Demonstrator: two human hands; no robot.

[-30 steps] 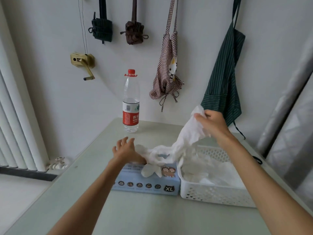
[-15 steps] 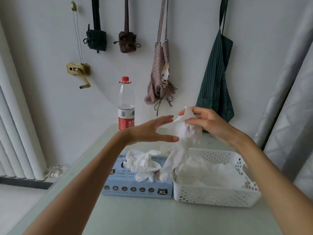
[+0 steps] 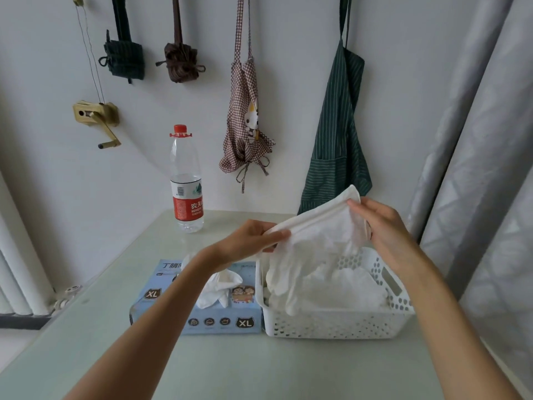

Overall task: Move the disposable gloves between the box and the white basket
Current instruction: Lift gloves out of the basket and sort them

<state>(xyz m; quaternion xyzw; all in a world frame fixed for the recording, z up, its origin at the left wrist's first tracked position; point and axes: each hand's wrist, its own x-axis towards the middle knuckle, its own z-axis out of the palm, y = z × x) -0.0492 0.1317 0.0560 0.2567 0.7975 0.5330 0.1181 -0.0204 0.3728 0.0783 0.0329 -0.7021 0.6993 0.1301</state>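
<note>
Both hands are now pinching one glove (image 3: 317, 238) by its cuff: your left hand (image 3: 253, 241) is clamping the near-left corner, your right hand (image 3: 383, 226) is gripping the far-right corner, and you are stretching the cuff flat between them. Half a second ago your left hand was open and only reaching in; a second ago it was down on the box. So it is leaving the box and joining the pull, and the glove is going from a bunched wad to a spread sheet.

Largest first: the bench (image 3: 259, 368) is carrying everything. The white basket (image 3: 340, 324) is sitting right of centre, already holding a heap of white gloves. The box (image 3: 202, 316), pale blue and marked XL, is touching the basket's left wall, with another glove (image 3: 219, 287) poking out of its top slot. A water bottle (image 3: 186, 180) is standing well behind, near the wall.

The stretched glove is hanging over the basket, fingers dangling into the pile. My read: you are transferring box to basket, this one is nearly delivered, and releasing both corners looks like what remains.
</note>
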